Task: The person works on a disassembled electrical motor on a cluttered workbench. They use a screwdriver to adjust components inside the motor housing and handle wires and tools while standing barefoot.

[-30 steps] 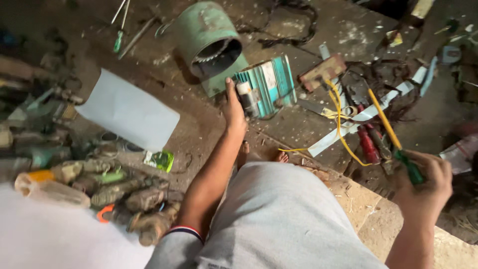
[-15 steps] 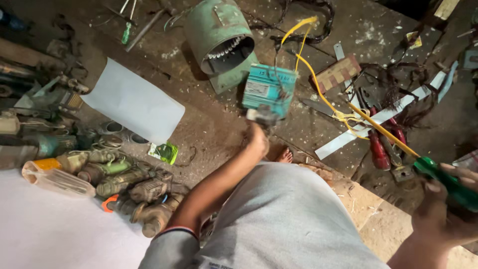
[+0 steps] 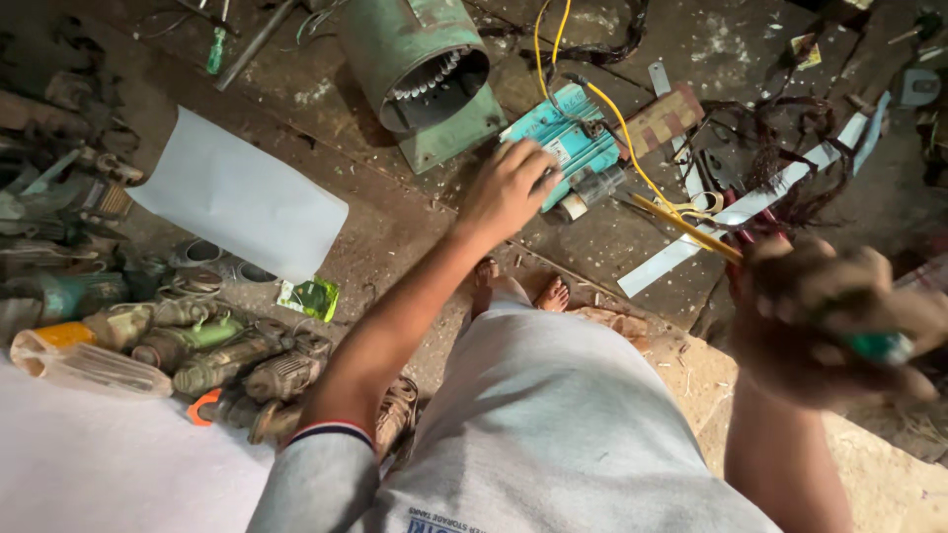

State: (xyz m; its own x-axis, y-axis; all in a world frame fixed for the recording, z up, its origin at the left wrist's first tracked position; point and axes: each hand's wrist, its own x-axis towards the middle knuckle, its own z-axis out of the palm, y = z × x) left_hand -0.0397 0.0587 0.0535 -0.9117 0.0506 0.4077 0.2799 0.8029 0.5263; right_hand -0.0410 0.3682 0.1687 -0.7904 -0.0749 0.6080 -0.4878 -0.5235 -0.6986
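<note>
Your right hand [image 3: 839, 316] is clenched in a full grip around a screwdriver [image 3: 780, 281]: the green handle pokes out at the right of your fist, and the yellow shaft runs up and to the left, its long axis slanting toward the teal box [image 3: 561, 146]. Your left hand [image 3: 509, 188] lies palm down on that box with fingers spread; you cannot tell whether it grasps or only presses. The box is ribbed, rectangular, tilted on the dirty floor [image 3: 395, 237]. A yellow wire [image 3: 632, 138] loops from it across the shaft's line. Just beside it stands a green metal motor housing [image 3: 415, 69], round and open-mouthed. A white strip [image 3: 750, 212] lies under the shaft; a white sheet [image 3: 242, 197] and grimy old parts [image 3: 227, 360] sit well left.
</note>
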